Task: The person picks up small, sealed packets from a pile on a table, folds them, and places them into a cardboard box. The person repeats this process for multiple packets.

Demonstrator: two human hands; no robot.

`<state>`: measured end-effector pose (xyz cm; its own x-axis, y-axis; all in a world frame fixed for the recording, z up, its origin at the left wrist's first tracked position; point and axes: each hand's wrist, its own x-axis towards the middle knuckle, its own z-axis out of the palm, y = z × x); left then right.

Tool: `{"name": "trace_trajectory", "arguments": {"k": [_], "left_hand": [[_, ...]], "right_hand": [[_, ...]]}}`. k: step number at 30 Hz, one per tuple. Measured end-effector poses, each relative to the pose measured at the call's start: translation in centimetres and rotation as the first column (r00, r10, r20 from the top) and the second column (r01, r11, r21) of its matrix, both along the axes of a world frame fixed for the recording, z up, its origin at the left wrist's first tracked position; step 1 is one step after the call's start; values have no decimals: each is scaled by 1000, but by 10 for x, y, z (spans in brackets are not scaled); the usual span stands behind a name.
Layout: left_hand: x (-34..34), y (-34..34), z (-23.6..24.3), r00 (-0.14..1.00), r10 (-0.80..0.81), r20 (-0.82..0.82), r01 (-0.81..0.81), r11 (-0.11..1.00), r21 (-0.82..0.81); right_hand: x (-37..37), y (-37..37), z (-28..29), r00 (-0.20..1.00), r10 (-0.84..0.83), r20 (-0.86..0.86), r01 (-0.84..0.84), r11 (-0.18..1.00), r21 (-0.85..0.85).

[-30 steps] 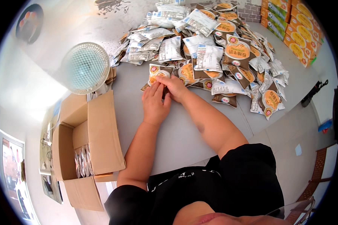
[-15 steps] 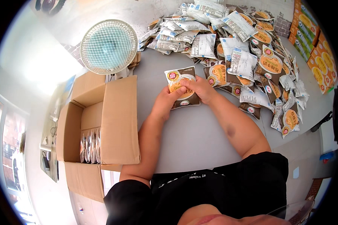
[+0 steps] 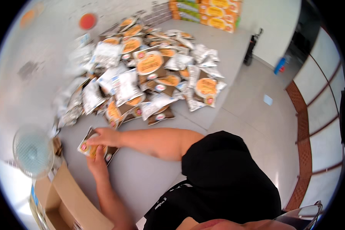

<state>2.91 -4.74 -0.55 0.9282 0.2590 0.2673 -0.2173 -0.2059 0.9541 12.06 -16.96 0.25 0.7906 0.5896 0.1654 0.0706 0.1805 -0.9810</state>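
Both hands are closed on one brown-and-white milk pouch (image 3: 92, 152) with an orange print, held low over the grey table (image 3: 145, 172). My right hand (image 3: 106, 137) lies across its far edge, the thumb and fingers over the front. From the near side my left hand (image 3: 97, 163) grips it, its thumb pressed on the printed face. Some of the print is hidden under the fingers. Just beyond my hands a large heap of similar pouches (image 3: 149, 63) spreads over the table, some showing pale backs.
An open cardboard box (image 3: 80, 195) stands at the lower left, partly cut off by the picture's edge. Behind it is a round caged fan (image 3: 33, 151). Orange and green cartons (image 3: 218, 15) are stacked at the far end. Tiled floor (image 3: 245, 99) lies beyond the table's right edge.
The whole view has swung to the right, so the heap, fan and box appear farther left. My hands still hold the pouch. Its upper end now points left in the picture.
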Motion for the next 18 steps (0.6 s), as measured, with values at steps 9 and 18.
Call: {"name": "trace_trajectory", "arguments": {"k": [9, 18], "left_hand": [[8, 8, -16, 997, -69, 28, 69, 998, -14], [6, 7, -14, 998, -31, 62, 24, 994, 108]], "right_hand": [[-4, 0, 3, 997, -43, -67, 47, 998, 49], [-5, 1, 4, 993, -49, -104, 56, 997, 60]]}}
